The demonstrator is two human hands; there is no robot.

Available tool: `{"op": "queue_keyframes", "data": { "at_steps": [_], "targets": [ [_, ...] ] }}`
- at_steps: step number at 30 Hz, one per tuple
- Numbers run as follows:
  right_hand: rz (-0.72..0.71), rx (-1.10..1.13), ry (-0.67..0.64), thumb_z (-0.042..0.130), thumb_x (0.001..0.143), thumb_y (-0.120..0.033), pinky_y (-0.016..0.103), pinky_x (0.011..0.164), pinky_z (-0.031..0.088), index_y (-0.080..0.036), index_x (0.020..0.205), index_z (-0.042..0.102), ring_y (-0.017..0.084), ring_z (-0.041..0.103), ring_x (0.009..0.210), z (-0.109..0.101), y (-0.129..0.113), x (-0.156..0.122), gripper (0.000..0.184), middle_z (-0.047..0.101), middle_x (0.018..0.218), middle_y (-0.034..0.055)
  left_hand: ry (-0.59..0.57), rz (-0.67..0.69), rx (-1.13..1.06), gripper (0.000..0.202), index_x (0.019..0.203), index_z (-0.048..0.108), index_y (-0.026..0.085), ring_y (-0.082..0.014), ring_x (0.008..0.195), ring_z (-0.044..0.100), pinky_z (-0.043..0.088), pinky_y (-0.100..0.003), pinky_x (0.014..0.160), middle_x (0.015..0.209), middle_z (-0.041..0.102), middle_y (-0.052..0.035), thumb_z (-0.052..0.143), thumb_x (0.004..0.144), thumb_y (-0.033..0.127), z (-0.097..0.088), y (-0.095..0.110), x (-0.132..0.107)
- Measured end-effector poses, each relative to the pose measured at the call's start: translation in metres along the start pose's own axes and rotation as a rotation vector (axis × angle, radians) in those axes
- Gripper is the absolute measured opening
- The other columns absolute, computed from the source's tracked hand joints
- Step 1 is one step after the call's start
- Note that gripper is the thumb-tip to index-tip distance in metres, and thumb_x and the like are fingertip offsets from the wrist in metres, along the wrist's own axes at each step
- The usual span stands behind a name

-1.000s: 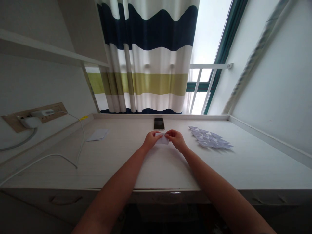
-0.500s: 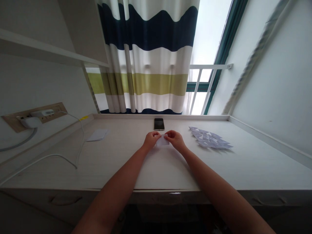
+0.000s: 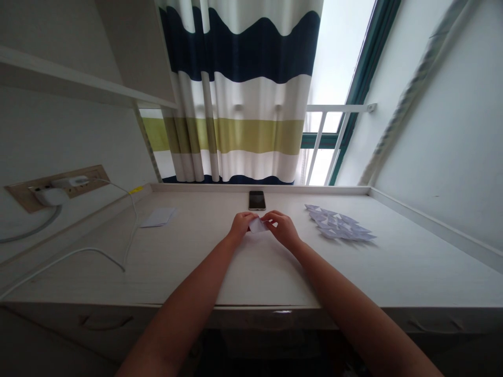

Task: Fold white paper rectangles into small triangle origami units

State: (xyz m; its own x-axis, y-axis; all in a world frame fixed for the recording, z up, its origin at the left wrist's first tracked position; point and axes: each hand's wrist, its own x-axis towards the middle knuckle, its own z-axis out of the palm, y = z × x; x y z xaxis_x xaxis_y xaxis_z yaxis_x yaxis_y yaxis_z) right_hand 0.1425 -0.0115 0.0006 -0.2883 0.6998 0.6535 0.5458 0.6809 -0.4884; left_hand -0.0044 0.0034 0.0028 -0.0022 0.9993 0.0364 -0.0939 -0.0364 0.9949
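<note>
A small piece of white paper (image 3: pixel 257 225) is held just above the desk, between my two hands. My left hand (image 3: pixel 240 225) pinches its left side. The fingers of my right hand (image 3: pixel 281 226) are closed on its right edge. Part of the paper is hidden behind the fingers, so I cannot tell how it is folded. On the desk to the right lie several folded white paper pieces (image 3: pixel 340 224), overlapping in rows with pointed ends. A small stack of flat white paper (image 3: pixel 157 217) rests on the left.
A dark-screened phone (image 3: pixel 257 200) lies beyond my hands on the white desk (image 3: pixel 259 277). White cables (image 3: pixel 129 238) run along the left side from a wall socket (image 3: pixel 58 186). A raised rim borders the desk's back, below a striped curtain (image 3: pixel 243 104).
The paper has turned and shifted slightly left between my fingers, and its top edge now looks slanted. My right hand has moved a little left along with it.
</note>
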Motion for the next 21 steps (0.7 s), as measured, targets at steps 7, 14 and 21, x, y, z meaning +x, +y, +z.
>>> {"op": "queue_keyframes", "data": {
  "at_steps": [7,14,21],
  "targets": [
    [-0.028,-0.015,-0.022,0.051,0.076,-0.020,0.027,0.065,0.046,-0.022,0.081,0.066,0.014,0.058,0.068,0.0004,0.0000,0.0001,0.015,0.063,0.087,0.0045,-0.002,-0.014,-0.019,0.017,0.060,0.059,0.014,-0.0089,0.050,0.044,0.036,-0.021,0.046,0.051,0.050,0.0026,0.060,0.056,0.030,0.0001,-0.0015,0.0008],
    [-0.040,-0.063,-0.025,0.051,0.077,-0.022,0.029,0.070,0.044,-0.024,0.080,0.067,0.015,0.058,0.073,-0.0008,-0.0023,0.0000,0.016,0.064,0.090,0.0045,0.006,-0.030,-0.057,0.016,0.061,0.061,0.013,-0.0086,0.049,0.043,0.035,-0.022,0.046,0.051,0.050,0.0023,0.061,0.055,0.028,0.0012,-0.0006,0.0001],
    [-0.043,-0.130,-0.034,0.051,0.077,-0.022,0.028,0.070,0.044,-0.025,0.080,0.068,0.016,0.059,0.076,-0.0014,-0.0034,0.0006,0.017,0.064,0.092,0.0040,0.012,-0.041,-0.089,0.019,0.063,0.061,0.012,-0.0087,0.048,0.044,0.036,-0.022,0.046,0.052,0.052,0.0017,0.062,0.054,0.029,0.0019,-0.0008,0.0000]
  ]
}}
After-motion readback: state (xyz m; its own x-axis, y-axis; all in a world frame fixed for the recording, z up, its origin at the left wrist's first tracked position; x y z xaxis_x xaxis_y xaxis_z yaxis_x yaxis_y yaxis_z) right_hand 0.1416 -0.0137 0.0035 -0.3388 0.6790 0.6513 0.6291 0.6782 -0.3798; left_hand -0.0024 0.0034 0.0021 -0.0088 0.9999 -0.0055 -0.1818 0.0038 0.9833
